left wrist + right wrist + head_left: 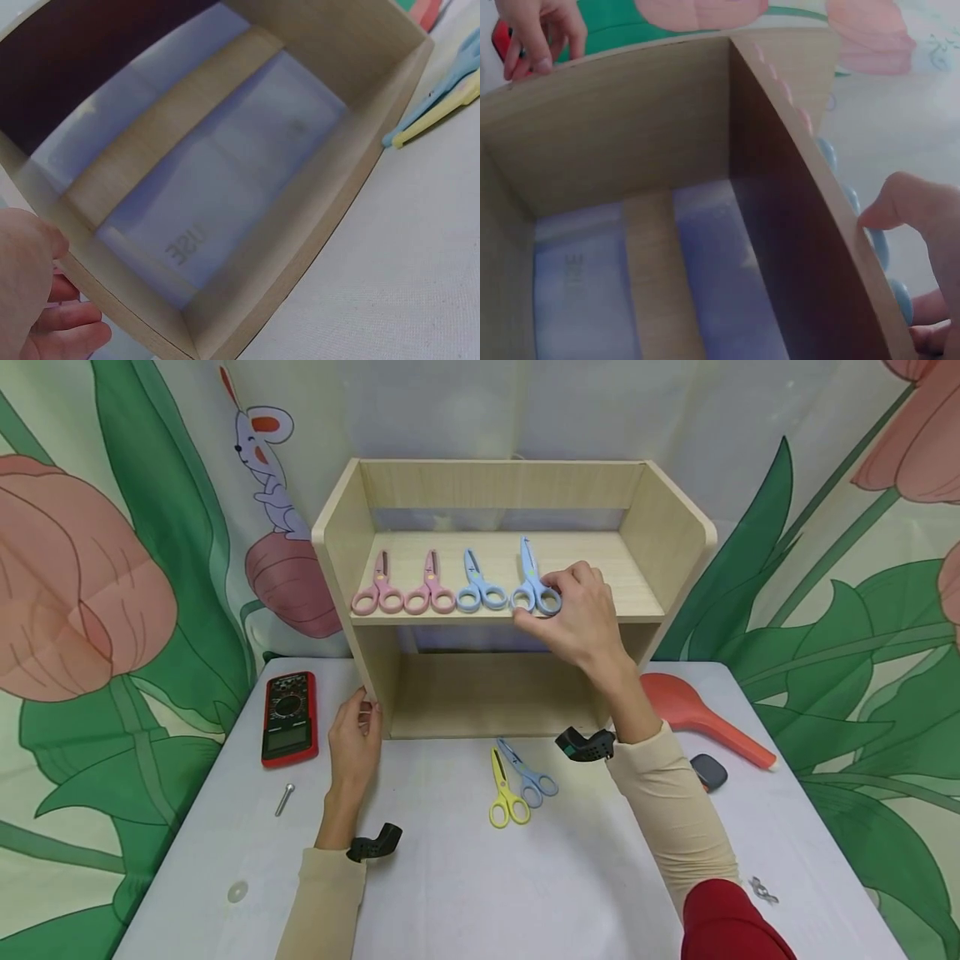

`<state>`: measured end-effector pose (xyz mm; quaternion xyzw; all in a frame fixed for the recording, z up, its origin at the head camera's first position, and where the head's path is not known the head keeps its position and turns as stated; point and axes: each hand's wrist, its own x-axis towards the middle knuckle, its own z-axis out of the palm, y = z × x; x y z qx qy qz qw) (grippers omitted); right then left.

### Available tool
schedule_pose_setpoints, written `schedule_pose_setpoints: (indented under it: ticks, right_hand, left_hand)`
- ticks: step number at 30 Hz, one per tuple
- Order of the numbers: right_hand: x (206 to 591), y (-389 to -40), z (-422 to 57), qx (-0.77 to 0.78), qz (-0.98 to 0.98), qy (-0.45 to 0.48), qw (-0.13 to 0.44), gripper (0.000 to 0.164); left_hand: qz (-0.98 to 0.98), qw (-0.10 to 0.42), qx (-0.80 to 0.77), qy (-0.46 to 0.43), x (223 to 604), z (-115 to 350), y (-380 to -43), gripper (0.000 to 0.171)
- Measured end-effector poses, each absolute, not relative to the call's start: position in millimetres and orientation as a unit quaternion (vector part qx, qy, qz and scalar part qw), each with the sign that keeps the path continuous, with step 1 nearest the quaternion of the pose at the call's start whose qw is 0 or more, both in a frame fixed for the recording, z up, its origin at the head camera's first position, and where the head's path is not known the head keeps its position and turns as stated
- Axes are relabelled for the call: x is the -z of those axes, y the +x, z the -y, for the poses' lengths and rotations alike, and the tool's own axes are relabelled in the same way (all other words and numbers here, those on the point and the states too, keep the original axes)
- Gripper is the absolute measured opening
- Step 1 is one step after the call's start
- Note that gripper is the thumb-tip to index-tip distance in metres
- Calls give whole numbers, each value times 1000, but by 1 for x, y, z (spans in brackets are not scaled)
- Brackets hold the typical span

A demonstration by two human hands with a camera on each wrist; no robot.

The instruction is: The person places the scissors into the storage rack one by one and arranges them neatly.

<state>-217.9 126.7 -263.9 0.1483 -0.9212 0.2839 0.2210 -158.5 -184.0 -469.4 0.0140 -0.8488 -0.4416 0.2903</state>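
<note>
A two-tier wooden shelf (480, 702) stands on the table. My left hand (356, 739) grips the front edge of its left side panel, thumb at the edge and fingers curled outside, as the left wrist view shows. On the upper board lie two pink scissors (381, 585) (431, 585) and one light blue pair (477, 583) in a row, blades pointing back. To their right, my right hand (581, 614) holds another blue pair of scissors (529, 568) by the handle loops, thumb at the front. In the right wrist view several handles jut past the board edge.
Yellow scissors (502, 789) and blue scissors (531, 777) lie before the shelf. Left are a red multimeter (289, 718), a bolt (284, 799) and a translucent disc (237, 891). Right are a red paddle-shaped utensil (697, 710), a dark rounded object (708, 772) and a small metal piece (762, 890).
</note>
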Motion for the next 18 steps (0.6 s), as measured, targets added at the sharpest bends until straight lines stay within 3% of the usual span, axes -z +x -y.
schedule_pose_setpoints:
  ticks: [11,15,18]
  right_hand:
    - [255,-224,-128,-271,938,150,157,63]
    - [257,-221,-130,-278,931,156,176,67]
    - [264,-215,-133,-307,907,177,228,68]
  left_hand:
    - [848,289,444,16,469,184,-159,39]
    - [850,286,442,15,469,184,-158,40]
    - [849,288,442,14,469,183,-158,39]
